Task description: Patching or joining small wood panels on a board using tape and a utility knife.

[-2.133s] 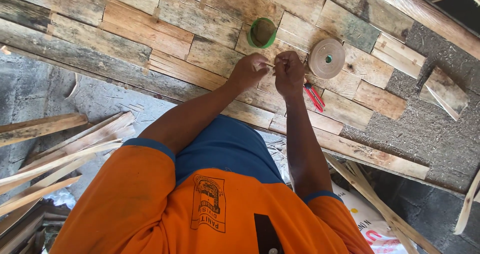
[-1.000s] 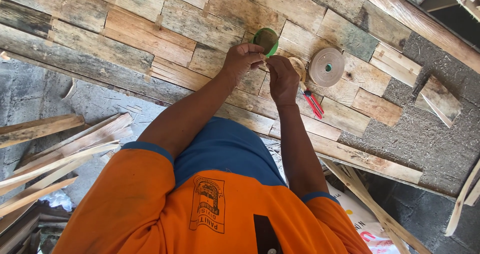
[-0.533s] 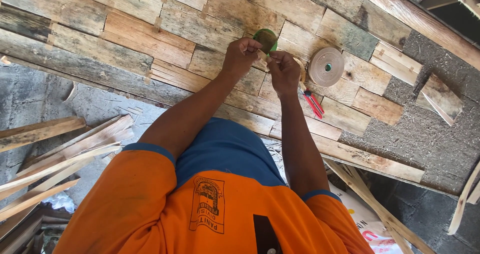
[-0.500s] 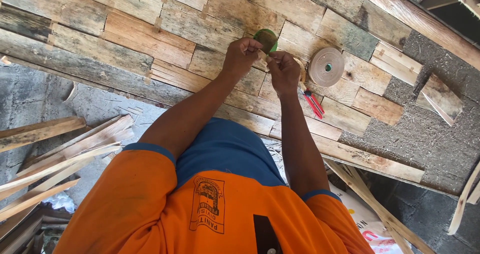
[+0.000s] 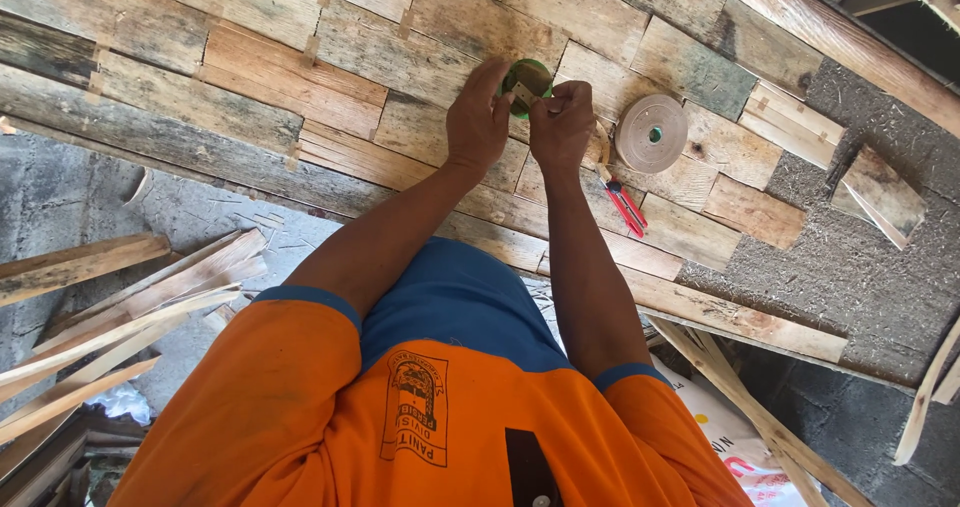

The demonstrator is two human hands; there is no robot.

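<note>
A small round green container (image 5: 530, 71) sits on a panel of patchwork wooden boards (image 5: 300, 67). My left hand (image 5: 478, 117) reaches up to it, with the fingers against its left rim. Just to the right, my right hand (image 5: 562, 122) is closed, pinching a small pale piece (image 5: 522, 93) at the container's lower edge. Both hands meet at the container. What is inside the container is hidden by my fingers.
A flat beige roll of tape (image 5: 651, 133) lies right of my hands, and a red-handled tool (image 5: 626, 208) lies below it. Loose wooden slats (image 5: 120, 317) are piled at left. A rough grey particle board (image 5: 860, 267) and a short wood offcut (image 5: 880, 189) are at right.
Both hands have moved up the panel from a board seam to the green container. Over the last half second they stay there with small finger shifts.
</note>
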